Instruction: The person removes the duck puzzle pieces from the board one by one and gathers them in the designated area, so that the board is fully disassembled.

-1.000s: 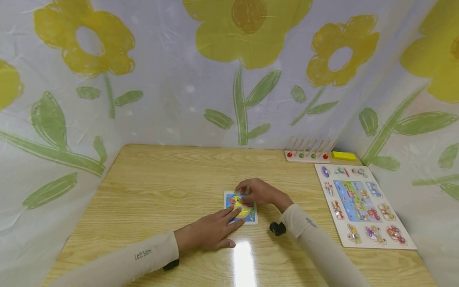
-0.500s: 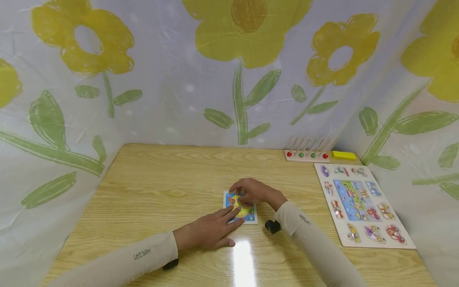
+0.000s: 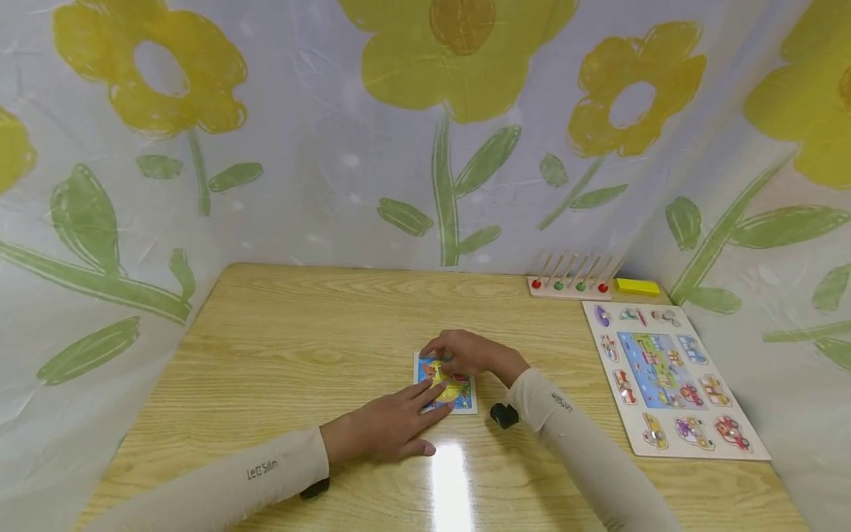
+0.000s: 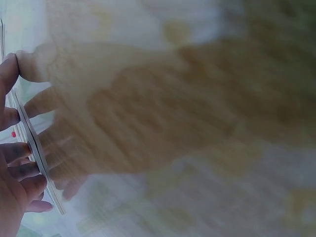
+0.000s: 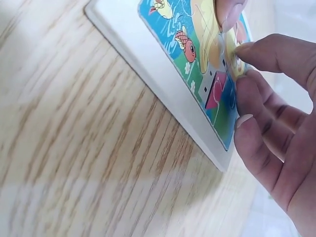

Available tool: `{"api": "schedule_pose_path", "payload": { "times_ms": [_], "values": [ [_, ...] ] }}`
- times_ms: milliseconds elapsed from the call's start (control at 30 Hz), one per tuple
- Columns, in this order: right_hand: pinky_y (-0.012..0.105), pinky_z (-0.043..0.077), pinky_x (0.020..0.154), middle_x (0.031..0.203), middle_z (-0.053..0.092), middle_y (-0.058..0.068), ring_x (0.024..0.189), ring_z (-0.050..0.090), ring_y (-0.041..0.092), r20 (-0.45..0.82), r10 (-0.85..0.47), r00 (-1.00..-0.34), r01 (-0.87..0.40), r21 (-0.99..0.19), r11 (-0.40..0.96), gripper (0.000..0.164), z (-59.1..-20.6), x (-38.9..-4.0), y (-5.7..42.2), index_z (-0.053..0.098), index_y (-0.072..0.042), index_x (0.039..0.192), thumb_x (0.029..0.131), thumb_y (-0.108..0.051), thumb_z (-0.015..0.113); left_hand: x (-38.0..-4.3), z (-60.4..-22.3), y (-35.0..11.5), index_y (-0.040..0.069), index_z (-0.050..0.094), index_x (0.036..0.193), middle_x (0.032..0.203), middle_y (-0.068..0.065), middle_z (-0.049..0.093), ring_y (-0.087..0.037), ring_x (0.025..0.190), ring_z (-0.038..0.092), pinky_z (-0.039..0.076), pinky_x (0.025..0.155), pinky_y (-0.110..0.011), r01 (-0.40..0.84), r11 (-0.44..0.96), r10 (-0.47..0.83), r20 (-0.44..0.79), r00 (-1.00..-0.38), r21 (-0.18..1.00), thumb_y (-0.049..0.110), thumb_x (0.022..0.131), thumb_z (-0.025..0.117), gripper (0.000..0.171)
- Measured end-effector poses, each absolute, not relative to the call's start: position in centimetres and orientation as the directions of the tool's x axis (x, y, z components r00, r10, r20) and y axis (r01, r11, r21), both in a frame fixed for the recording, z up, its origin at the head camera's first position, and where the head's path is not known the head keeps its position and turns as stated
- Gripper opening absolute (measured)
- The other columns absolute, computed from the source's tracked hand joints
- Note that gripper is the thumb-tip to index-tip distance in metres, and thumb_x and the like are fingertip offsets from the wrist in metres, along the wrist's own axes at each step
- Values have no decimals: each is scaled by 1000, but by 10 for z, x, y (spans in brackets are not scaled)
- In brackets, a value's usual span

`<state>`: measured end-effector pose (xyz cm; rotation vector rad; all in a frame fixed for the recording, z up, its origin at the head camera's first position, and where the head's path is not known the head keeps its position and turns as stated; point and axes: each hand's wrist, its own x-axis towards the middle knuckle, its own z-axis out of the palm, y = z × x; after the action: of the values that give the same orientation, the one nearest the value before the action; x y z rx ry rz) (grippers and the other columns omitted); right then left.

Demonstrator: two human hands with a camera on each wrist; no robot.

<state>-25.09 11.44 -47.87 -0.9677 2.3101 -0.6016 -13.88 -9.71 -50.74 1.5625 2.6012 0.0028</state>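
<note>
A small white-framed jigsaw puzzle (image 3: pixel 465 403) lies on the table, showing a yellow duck on a blue and green ground. My left hand (image 3: pixel 392 427) rests flat on its lower left part, fingers spread and straight. From the upper right, my right hand (image 3: pixel 470 353) curls over the puzzle. In the right wrist view, its thumb bears on the picture (image 5: pixel 190 61), with the other fingers bent at the board's edge. Parts of the picture are hidden under both hands. The left wrist view catches the left hand (image 4: pixel 19 185) beside the puzzle's thin edge (image 4: pixel 37 148).
A large knob puzzle board (image 3: pixel 608 403) with vehicle pieces lies on the right. Behind it stand a peg rack (image 3: pixel 570 295) with red and green beads and a yellow block (image 3: pixel 637 287). A flower-printed curtain (image 3: pixel 319 185) surrounds the wooden table (image 3: pixel 279 347).
My right hand has shifted slightly left across the top of the puzzle, and its forearm has followed. The left hand keeps its place on the puzzle.
</note>
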Motion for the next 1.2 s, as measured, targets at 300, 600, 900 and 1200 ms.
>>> {"api": "schedule_pose_path", "payload": {
  "times_ms": [300, 600, 900, 1200],
  "values": [
    [23, 51, 66, 117, 59, 11, 59, 61, 14, -343, -739, -580, -469, -601, 647, 46, -477, -247, 112, 61, -12, 139, 95, 2, 60, -138, -508, -97, 11, 34, 158, 162, -23, 29, -42, 148, 31, 38, 116, -43, 881, 467, 883, -79, -462, 71, 55, 105, 37, 69],
    [26, 52, 71, 113, 62, 9, 64, 59, 11, -336, -730, -595, -501, -555, 664, 44, -475, -247, 109, 63, -14, 136, 95, 0, 63, -137, -504, -96, 14, 31, 159, 163, -21, 26, -41, 150, 29, 36, 118, -41, 870, 488, 870, -126, -477, 73, 55, 105, 37, 68],
    [26, 51, 71, 112, 65, 7, 68, 58, 10, -328, -712, -620, -490, -547, 679, 42, -476, -246, 110, 65, -15, 135, 95, -3, 64, -139, -503, -96, 13, 32, 158, 163, -21, 27, -41, 149, 29, 36, 118, -41, 874, 480, 875, -116, -470, 73, 55, 105, 39, 68],
    [21, 47, 54, 110, 62, 7, 52, 55, 9, -354, -699, -621, -424, -599, 680, 42, -478, -248, 111, 64, -13, 135, 96, 0, 61, -140, -502, -95, 13, 33, 158, 162, -22, 29, -42, 149, 31, 38, 116, -42, 879, 472, 880, -102, -464, 72, 54, 105, 40, 68]
  ]
}}
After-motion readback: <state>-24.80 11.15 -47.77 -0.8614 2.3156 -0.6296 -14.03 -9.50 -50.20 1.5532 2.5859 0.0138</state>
